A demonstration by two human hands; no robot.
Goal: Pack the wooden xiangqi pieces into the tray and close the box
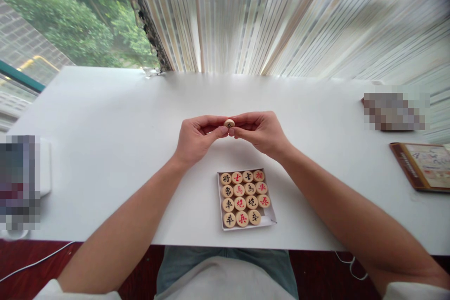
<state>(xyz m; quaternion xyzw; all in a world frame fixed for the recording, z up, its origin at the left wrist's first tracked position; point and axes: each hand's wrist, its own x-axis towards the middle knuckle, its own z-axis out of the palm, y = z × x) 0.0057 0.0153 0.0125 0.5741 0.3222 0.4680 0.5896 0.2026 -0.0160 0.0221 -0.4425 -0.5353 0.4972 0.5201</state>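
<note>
Between the fingertips of my left hand point(198, 138) and my right hand point(262, 132) is a round wooden Chinese chess piece point(229, 123) with a black character. Both hands pinch it from the sides, raised over the white table. Whether more pieces are stacked beneath it I cannot make out. Nearer to me lies a shallow white box point(269, 220) holding rows of similar pieces, some with red characters and some with black. The box's front right corner shows a bare spot where no piece sits.
The white table point(116, 122) runs up to a striped curtain point(239, 18) and a window at the left. A brown-edged board or notebook point(408, 166) lies at the right, below a blurred object point(392, 112). Another blurred object point(16, 178) stands at the left edge.
</note>
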